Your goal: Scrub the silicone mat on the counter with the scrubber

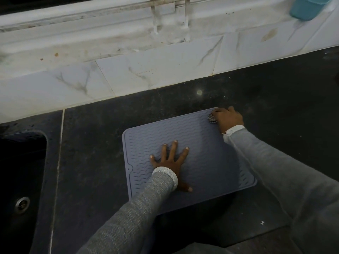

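Right hand (228,118) grips scrubber (212,118) at mat (201,153) corner (apparently touching); left hand (169,163) flat.

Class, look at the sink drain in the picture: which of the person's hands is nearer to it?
Left. The left hand lies flat on the mat, to the right of the drain. The right hand is farther right, at the mat's far corner.

One blue-grey rectangular silicone mat with wavy ridges (189,154) lies on one dark stone worktop (91,143). One dark knobbly scrubber (212,118) is there. Two hands show: one left hand (170,161) and one right hand (228,118). One dark sink (42,143), one metal drain (22,202), one teal plastic container (310,8).
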